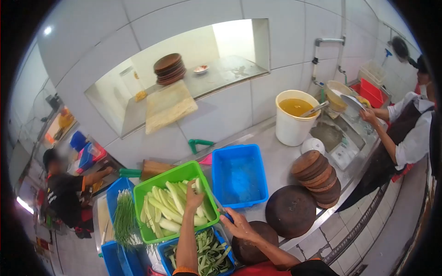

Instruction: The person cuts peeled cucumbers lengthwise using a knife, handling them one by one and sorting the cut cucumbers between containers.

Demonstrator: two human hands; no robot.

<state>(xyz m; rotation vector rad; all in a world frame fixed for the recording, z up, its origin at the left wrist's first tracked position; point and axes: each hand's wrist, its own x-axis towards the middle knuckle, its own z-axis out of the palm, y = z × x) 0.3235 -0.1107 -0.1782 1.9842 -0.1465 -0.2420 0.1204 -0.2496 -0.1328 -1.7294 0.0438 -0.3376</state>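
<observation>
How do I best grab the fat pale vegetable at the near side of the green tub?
Probably around its middle, reaching down from above: the fat vegetable lies lengthwise on its side, with others touching it, and the green tub has walls all around.

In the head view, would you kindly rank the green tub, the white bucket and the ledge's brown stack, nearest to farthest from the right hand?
1. Green tub, close left
2. White bucket, ahead right
3. Brown stack, far ahead, left
</observation>
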